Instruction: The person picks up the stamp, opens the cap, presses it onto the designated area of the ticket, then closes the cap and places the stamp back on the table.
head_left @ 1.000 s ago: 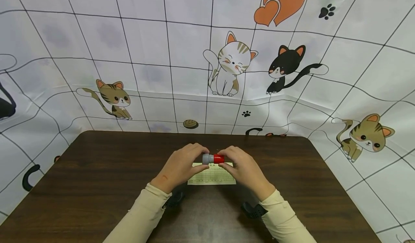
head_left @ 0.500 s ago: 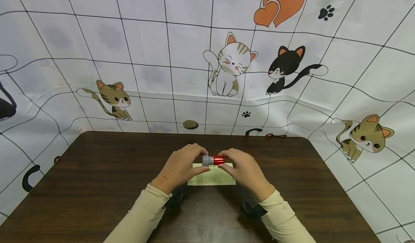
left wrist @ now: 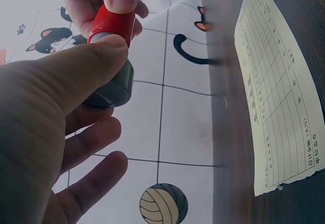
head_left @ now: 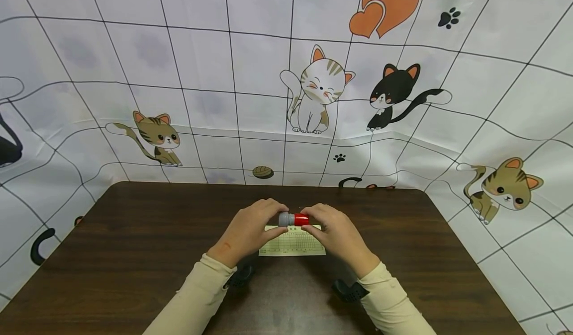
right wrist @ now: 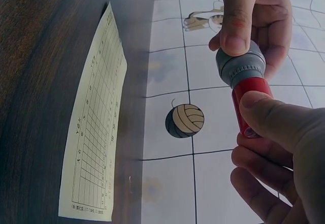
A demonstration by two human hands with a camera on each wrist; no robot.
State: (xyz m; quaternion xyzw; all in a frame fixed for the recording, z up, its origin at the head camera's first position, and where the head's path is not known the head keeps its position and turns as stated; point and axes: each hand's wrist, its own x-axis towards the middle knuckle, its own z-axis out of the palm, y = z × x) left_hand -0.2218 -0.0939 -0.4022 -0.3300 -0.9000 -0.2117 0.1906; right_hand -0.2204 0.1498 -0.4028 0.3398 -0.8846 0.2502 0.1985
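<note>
Both hands hold a small cylinder [head_left: 293, 219] with a wide grey head and a red barrel, lying level above the table in the head view. My left hand [head_left: 250, 230] pinches the grey head [right wrist: 238, 64], which has a ribbed collar. Around the red barrel [right wrist: 249, 89], my right hand [head_left: 342, 233] has its thumb and fingers closed. In the left wrist view the dark flat end [left wrist: 111, 92] of the grey head shows below the left thumb. Beneath the hands, a yellow-green paper slip [head_left: 293, 245] printed with a grid lies on the table; its far edge is partly hidden.
The dark wood-grain table [head_left: 156, 235] reaches to a white sheet [head_left: 197, 101] behind it, printed with cats and grid lines. Dark wrist devices [head_left: 350, 290] sit under both forearms, by the cream sleeves [head_left: 394, 295].
</note>
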